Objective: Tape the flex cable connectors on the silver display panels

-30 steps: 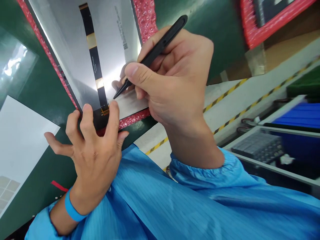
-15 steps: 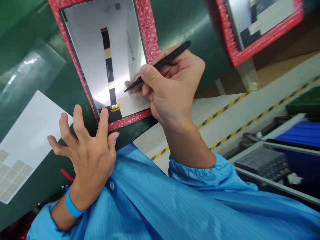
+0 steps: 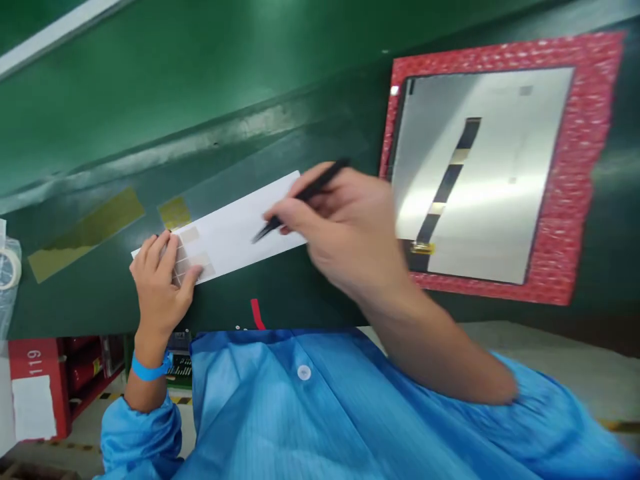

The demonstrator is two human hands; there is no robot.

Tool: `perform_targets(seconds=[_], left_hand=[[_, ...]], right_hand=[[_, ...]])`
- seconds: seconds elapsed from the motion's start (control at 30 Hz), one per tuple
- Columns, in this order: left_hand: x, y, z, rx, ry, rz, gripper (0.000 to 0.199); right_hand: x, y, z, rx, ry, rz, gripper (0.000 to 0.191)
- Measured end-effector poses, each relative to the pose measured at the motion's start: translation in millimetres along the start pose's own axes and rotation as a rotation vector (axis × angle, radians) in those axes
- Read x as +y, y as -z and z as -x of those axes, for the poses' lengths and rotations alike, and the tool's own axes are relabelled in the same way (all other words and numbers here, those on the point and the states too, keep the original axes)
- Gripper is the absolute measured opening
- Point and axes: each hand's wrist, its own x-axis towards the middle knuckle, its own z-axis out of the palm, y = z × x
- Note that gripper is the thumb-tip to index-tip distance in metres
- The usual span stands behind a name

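Observation:
My right hand point(image 3: 345, 233) grips slim black pointed tweezers point(image 3: 320, 183), their tip over a white backing sheet point(image 3: 245, 213). Small greyish rectangular stickers point(image 3: 193, 263) sit in rows at the sheet's left end. There my left hand point(image 3: 163, 280) lies with its fingers on the sheet and its thumb spread apart, partly covering the stickers. To the right of my right hand is a display panel point(image 3: 500, 193), silvery side up. A black flex cable point(image 3: 450, 177) runs along it. Red bubble wrap point(image 3: 593, 167) lies beneath the panel.
The green work mat point(image 3: 300, 303) carries amber tape pieces point(image 3: 87, 233) under clear film and a red strip point(image 3: 257, 313) near its front edge. At far left is a tape roll point(image 3: 9, 268). A red rack point(image 3: 37, 387) stands below on the left.
The view has swung left. My right hand has moved with the tweezers from above the display panel to above the white sheet. My left hand has come down onto the sheet's stickered end.

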Motion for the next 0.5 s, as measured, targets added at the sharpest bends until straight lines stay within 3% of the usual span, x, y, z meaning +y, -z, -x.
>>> perform_targets(seconds=[0.1, 0.2, 0.5], left_hand=[[2, -8.9, 3, -0.025, 0.001, -0.013, 0.063], [8, -9.3, 3, -0.061, 0.016, -0.004, 0.063], [14, -9.0, 4, -0.086, 0.032, 0.04, 0.063]], right_hand=[[26, -53, -18, -0.142, 0.001, -0.041, 0.017], [48, -77, -32, -0.19, 0.002, -0.03, 0.016], [58, -76, -36, -0.197, 0.005, 0.087, 0.02]])
